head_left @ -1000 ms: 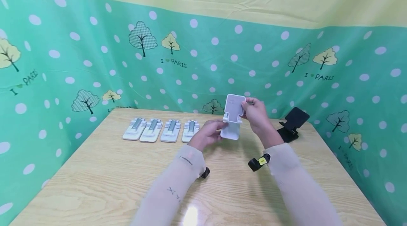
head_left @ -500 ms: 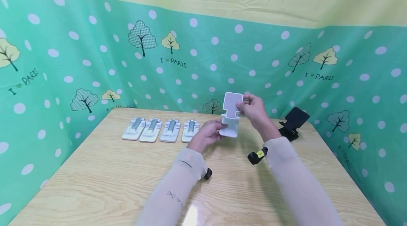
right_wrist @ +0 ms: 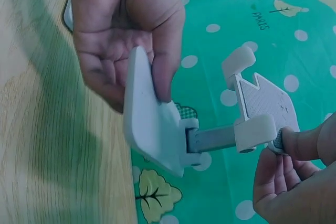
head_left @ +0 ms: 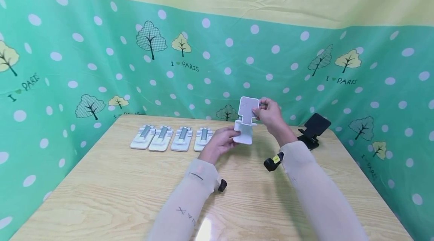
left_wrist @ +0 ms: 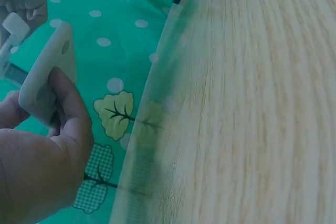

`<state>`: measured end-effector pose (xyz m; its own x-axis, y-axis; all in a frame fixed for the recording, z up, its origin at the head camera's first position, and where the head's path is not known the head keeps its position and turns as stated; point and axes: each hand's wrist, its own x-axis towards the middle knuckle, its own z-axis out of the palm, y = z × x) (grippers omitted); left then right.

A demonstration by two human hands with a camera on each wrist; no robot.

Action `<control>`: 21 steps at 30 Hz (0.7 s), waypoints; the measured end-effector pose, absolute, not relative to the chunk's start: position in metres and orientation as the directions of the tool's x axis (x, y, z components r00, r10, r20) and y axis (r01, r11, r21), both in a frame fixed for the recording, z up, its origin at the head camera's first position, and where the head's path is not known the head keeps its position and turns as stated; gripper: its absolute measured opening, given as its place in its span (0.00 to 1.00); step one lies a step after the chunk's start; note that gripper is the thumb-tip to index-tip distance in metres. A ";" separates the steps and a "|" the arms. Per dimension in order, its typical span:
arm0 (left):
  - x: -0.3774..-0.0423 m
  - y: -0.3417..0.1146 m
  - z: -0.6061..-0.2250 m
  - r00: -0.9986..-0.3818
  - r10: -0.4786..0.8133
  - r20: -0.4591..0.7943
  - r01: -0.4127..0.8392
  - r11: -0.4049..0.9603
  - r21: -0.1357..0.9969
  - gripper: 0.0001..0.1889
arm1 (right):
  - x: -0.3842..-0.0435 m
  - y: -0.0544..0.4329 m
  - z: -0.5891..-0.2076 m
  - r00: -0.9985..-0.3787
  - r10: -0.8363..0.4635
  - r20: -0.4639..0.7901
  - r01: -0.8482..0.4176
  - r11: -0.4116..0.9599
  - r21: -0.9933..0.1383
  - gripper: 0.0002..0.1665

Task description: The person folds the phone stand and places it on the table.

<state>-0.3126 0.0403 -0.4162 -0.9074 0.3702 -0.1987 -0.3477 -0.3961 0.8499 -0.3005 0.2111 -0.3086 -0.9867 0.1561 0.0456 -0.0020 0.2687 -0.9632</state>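
Between my two hands, above the table, is a white phone stand, unfolded. My left hand pinches its base, thumb on one face and fingers behind; the left wrist view shows the base edge-on in that grip. My right hand pinches the edge of the upper plate, thumb on its front. In the right wrist view a grey metal arm joins the base to the plate, which has two raised hooks.
Several folded white phone stands lie in a row at the back left of the wooden table. An unfolded black phone stand stands at the back right. A green patterned cloth hangs behind the table.
The white stand, held by both hands, has shifted slightly up and left. Its upper plate now stands a little higher in view. The other stands have not moved.
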 end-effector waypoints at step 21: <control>-0.310 0.035 -0.409 -0.902 0.376 -0.212 -0.376 -0.447 0.812 0.25 | -0.303 0.208 -0.318 -0.945 0.142 0.295 -0.201 0.462 -0.864 0.14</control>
